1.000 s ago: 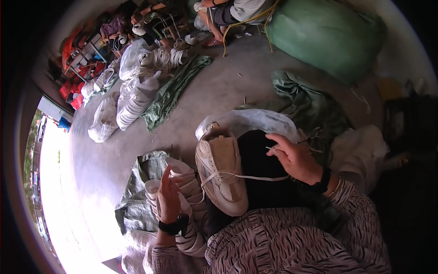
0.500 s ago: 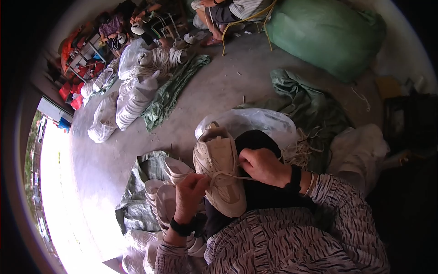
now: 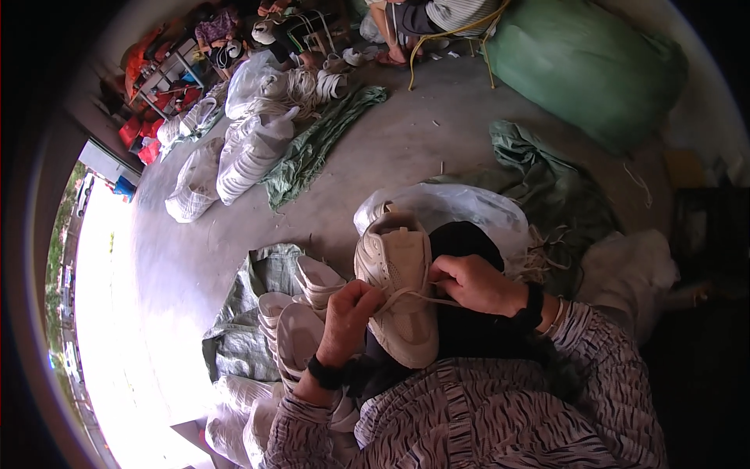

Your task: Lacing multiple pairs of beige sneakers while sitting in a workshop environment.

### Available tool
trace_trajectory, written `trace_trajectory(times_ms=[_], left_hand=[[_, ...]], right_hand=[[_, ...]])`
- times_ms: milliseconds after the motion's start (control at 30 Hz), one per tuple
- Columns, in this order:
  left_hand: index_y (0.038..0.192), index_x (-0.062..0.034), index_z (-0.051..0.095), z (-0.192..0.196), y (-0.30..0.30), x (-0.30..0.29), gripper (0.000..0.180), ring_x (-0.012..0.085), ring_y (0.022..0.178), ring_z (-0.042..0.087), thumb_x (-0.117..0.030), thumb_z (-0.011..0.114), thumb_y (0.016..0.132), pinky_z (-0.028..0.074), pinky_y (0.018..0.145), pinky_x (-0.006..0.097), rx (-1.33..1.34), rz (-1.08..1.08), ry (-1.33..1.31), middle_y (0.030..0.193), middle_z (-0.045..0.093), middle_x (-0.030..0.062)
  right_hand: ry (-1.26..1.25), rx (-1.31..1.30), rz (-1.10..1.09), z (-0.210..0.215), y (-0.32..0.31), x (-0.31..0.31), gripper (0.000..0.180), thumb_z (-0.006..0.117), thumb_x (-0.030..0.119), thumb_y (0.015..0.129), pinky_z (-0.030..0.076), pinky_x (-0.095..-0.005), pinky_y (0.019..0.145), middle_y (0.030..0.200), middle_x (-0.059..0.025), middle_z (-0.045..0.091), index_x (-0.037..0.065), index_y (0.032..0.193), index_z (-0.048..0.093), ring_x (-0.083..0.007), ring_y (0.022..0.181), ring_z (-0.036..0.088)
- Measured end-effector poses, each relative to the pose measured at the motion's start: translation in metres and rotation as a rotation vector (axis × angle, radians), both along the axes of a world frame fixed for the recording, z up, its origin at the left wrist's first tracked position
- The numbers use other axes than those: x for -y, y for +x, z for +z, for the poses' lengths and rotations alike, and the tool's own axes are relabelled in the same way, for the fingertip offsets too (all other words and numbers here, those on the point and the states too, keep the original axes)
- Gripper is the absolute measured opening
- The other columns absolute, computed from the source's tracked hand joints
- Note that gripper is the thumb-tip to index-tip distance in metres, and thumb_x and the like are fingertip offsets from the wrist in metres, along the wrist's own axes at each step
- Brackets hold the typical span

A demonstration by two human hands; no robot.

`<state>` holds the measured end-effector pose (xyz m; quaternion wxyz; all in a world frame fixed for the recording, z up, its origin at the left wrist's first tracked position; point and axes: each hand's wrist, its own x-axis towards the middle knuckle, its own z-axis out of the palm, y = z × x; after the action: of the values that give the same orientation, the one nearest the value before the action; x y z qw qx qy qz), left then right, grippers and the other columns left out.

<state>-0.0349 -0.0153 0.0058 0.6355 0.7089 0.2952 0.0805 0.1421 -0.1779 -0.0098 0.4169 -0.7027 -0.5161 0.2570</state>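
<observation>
A cream sneaker [image 3: 409, 334] lies across my dark-clothed lap, its toe toward me and its heel opening pointing away. A flat pale shoelace [image 3: 414, 293] crosses over the front of the shoe. On the left of the shoe, my left hand [image 3: 348, 316] pinches one end of the lace between thumb and fingers. My right hand [image 3: 478, 284] is closed at the shoe's right side, the lace running to its fingers; the exact grip is partly hidden. Dark bands circle both wrists.
Stacked pale shoes [image 3: 299, 336] stand by my left arm on a green woven sheet [image 3: 246, 352]. A clear plastic bag [image 3: 476, 205] and loose laces [image 3: 539, 262] lie beyond my lap. Further off are bagged shoes [image 3: 251, 152], a big green sack [image 3: 578, 74] and seated people.
The whole view has shifted, so the scene sits further right. Both hands keep hold of the lace across the sneaker, with only slight movement.
</observation>
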Motion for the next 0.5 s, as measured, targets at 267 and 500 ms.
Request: trace_trajectory(times_ms=[267,500], left_hand=[[0.077,-0.0071,0.058,0.009,0.015,-0.001,0.007,0.0199,0.067,0.056,-0.013,0.060,0.078,0.046,0.060,0.033,0.067,-0.199,1.091,0.067,0.053,0.0028],[0.085,-0.0109,0.061,0.046,0.042,-0.031,0.018,0.0251,0.097,0.053,-0.015,0.068,0.069,0.045,0.083,0.039,0.393,-0.649,1.475,0.095,0.056,0.0040]], right_hand=[[0.023,0.412,0.086,0.008,0.001,-0.004,0.016,0.060,0.004,0.077,0.049,-0.0363,0.063,0.084,-0.0113,0.060,0.003,0.093,0.059,-0.0287,0.076,0.062],[0.118,0.999,0.413,0.031,0.009,-0.013,0.014,0.056,0.015,0.076,0.043,-0.0334,0.065,0.095,-0.0082,0.053,0.008,0.088,0.056,-0.0222,0.082,0.054]])
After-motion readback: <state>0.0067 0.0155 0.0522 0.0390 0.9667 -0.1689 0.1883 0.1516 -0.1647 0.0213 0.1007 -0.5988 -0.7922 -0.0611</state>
